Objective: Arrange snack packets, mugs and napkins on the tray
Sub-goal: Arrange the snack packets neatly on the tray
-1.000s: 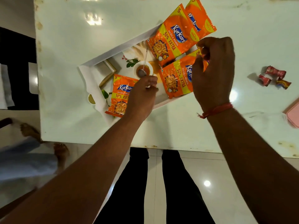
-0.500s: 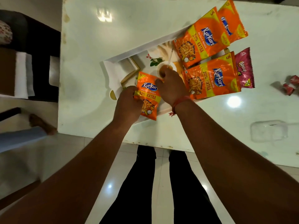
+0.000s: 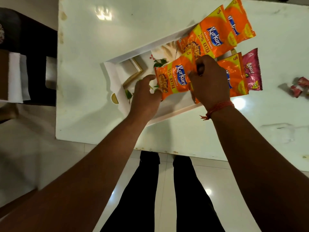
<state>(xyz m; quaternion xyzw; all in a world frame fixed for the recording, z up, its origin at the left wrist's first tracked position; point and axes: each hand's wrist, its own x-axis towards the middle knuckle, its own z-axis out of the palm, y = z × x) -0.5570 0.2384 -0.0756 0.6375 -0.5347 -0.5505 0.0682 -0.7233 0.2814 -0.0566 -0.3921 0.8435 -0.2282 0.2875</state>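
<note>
A white tray with a printed picture lies slanted on the white table. My left hand holds the lower left corner of an orange Kurkure packet above the tray. My right hand pinches that packet's right end. Two more orange packets overlap at the tray's far right corner, and another orange packet lies partly under my right hand. A pink Bingo packet sits just right of it. A thin spoon handle shows behind the held packet.
Small red sweet wrappers lie on the table at the far right. A clear plastic piece lies near the front right edge. White folded cloths or papers rest on dark furniture to the left. My legs stand below the table's front edge.
My right hand came left from the far packets to the small orange packet. Both hands have raised that packet and shifted it right, covering the little cup.
</note>
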